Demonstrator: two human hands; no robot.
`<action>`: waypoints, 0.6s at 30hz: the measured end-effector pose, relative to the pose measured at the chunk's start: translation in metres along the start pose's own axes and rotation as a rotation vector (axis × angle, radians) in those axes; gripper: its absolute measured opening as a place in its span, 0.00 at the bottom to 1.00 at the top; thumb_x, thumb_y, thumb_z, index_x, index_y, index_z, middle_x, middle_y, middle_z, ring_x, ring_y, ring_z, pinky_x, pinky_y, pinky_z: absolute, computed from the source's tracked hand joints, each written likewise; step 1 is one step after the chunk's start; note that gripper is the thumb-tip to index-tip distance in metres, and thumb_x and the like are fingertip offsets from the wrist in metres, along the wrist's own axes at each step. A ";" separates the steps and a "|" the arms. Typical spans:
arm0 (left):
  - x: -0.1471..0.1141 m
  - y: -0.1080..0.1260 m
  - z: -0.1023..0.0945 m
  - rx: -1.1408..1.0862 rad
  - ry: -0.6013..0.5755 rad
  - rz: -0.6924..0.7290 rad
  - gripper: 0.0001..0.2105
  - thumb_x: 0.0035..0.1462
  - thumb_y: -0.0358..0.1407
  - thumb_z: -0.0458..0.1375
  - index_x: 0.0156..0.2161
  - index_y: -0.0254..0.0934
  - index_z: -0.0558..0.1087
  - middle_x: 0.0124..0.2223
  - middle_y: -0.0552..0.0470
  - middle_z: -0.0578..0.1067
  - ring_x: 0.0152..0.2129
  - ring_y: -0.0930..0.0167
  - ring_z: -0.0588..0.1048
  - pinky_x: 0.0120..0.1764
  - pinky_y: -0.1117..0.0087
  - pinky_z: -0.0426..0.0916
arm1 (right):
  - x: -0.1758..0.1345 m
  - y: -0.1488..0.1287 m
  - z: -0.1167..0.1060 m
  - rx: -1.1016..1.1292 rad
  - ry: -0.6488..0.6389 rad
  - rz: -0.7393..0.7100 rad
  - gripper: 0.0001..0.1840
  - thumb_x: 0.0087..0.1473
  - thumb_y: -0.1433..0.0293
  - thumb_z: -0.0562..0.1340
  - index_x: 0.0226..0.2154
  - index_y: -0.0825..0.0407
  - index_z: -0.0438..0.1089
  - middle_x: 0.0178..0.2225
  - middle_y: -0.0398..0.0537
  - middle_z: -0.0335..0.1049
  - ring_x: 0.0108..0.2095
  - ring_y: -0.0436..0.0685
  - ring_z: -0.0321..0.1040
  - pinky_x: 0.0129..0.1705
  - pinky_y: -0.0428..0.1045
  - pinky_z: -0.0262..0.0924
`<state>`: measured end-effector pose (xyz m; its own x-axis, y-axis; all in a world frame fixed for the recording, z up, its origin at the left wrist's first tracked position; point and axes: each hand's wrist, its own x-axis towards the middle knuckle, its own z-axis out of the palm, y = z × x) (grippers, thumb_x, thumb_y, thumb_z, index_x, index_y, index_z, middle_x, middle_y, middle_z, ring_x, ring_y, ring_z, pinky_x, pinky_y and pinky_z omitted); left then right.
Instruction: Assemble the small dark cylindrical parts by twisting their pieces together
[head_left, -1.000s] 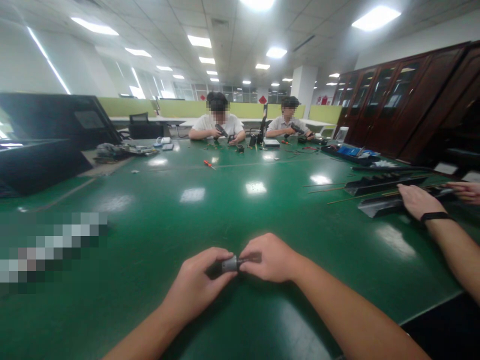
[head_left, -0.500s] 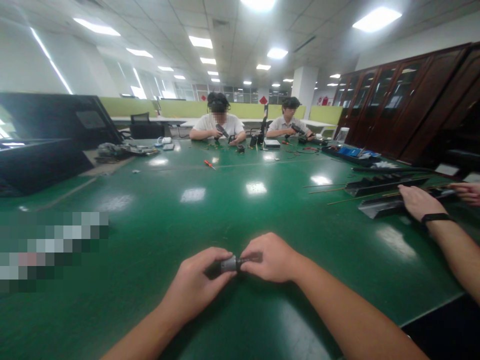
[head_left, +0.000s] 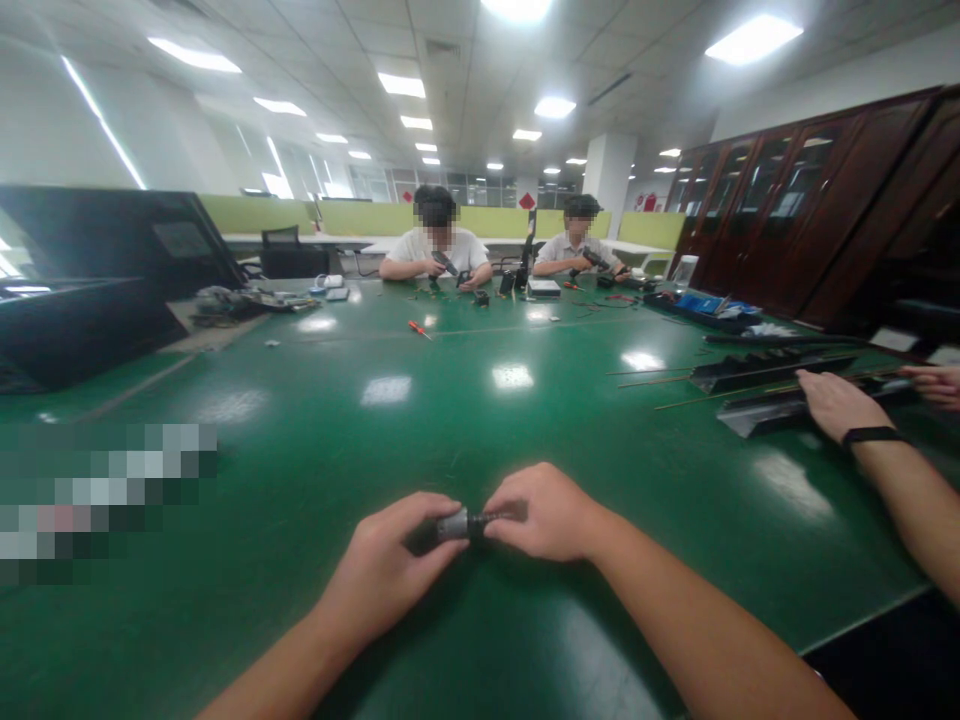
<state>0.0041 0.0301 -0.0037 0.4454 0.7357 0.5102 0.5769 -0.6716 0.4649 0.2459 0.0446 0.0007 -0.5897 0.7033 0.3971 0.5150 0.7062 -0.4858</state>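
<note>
Between thumb and fingers of my left hand point(head_left: 401, 560) is a small grey cylinder point(head_left: 452, 526), lying roughly level just over the green table point(head_left: 420, 430). My right hand point(head_left: 544, 515) pinches a thin dark ribbed piece point(head_left: 499, 516) that lines up with the cylinder's right end. A short black section point(head_left: 476, 524) shows between the two hands. I cannot tell whether the two pieces are joined. The left end of the cylinder sits in the shadow of my left palm, and my right fingers partly cover the ribbed piece.
At right, a co-worker's hand point(head_left: 844, 410) with a black wristband rests by a dark metal channel point(head_left: 750, 412) and thin rods. A red screwdriver point(head_left: 420, 329) lies farther back. Two people sit across the table with tools. Dark panels point(head_left: 75, 330) stand at left.
My left hand has shifted slightly left with the grey cylinder, and my right hand slightly right. More of the black section shows between them.
</note>
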 end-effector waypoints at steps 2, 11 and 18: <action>0.000 -0.001 0.000 0.003 -0.002 0.000 0.11 0.55 0.38 0.65 0.44 0.45 0.74 0.41 0.58 0.79 0.38 0.73 0.78 0.43 0.74 0.73 | 0.000 0.000 0.000 0.003 0.002 0.008 0.10 0.54 0.65 0.65 0.36 0.52 0.80 0.32 0.47 0.79 0.32 0.53 0.72 0.35 0.46 0.60; -0.001 -0.001 -0.001 0.003 -0.003 0.006 0.10 0.55 0.37 0.65 0.44 0.44 0.74 0.41 0.57 0.79 0.38 0.73 0.78 0.43 0.74 0.73 | 0.000 -0.001 -0.002 0.020 -0.013 0.030 0.10 0.53 0.65 0.66 0.36 0.52 0.80 0.32 0.46 0.79 0.32 0.53 0.73 0.36 0.46 0.60; -0.002 -0.004 -0.002 0.013 0.013 0.019 0.12 0.55 0.37 0.65 0.45 0.45 0.74 0.42 0.57 0.79 0.38 0.73 0.78 0.44 0.75 0.73 | 0.000 0.000 -0.004 0.020 -0.009 0.056 0.09 0.54 0.65 0.66 0.36 0.51 0.80 0.32 0.46 0.79 0.32 0.53 0.72 0.36 0.46 0.60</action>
<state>-0.0012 0.0313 -0.0052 0.4476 0.7215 0.5283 0.5773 -0.6843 0.4455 0.2480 0.0447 0.0039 -0.5663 0.7407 0.3616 0.5349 0.6640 -0.5225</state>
